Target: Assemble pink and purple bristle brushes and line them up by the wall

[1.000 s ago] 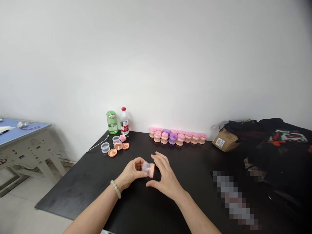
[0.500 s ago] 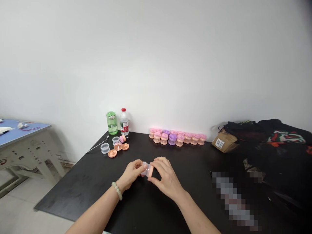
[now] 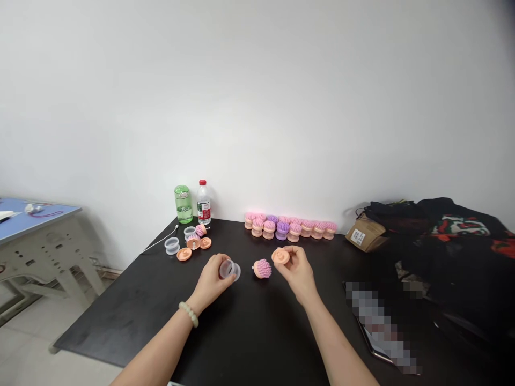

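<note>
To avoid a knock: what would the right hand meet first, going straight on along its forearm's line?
The right hand, holding a peach disc, would likely meet the row of bristled pieces, though the hand's height is unclear.

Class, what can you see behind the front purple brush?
Pink bristles show behind the front purple brush, with the white wall beyond. What lies below those bristles is mostly covered.
</note>
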Action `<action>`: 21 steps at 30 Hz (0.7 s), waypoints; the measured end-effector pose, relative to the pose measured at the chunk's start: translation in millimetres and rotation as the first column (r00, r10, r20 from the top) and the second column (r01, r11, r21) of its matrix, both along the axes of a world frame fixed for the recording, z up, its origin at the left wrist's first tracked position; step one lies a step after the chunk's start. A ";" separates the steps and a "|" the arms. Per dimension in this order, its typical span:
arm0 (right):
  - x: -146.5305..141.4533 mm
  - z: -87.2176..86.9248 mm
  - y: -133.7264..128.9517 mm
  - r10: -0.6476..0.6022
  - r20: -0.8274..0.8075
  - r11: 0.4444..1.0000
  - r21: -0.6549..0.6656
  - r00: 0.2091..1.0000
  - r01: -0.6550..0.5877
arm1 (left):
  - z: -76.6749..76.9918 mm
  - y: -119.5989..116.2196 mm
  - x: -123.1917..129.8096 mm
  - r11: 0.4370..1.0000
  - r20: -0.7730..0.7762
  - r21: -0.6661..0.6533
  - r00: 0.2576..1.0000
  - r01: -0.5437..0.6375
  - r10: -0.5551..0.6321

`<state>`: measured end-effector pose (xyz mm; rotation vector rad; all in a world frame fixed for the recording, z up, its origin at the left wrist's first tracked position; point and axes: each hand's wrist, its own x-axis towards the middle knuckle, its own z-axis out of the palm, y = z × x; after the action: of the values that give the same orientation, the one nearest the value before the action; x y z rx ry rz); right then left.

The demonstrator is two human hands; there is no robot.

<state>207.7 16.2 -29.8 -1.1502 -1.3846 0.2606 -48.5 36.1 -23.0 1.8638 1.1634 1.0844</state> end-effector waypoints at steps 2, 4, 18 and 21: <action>18.5 -7.6 7.8 0.017 0.003 0.993 -0.118 1.000 -0.016 | -1.9 -2.2 3.0 0.993 -0.106 0.119 0.994 0.005 0.007; 31.8 -12.3 9.9 0.041 0.036 0.972 -0.231 0.999 -0.031 | -4.9 -4.4 8.6 0.981 -0.214 0.189 0.977 0.044 -0.003; -48.4 -23.7 16.8 0.305 0.311 0.900 -0.404 0.900 -0.165 | -4.6 0.0 -4.7 0.950 -0.701 0.272 0.708 0.153 0.087; -77.3 -22.9 23.8 0.362 0.349 0.883 -0.426 0.864 -0.198 | -3.3 -0.7 -36.1 0.951 -0.723 0.289 0.676 0.109 0.142</action>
<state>130.4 39.9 -52.7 -1.3672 -1.9579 0.5368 -84.6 35.4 -26.3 2.6895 1.5013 0.5002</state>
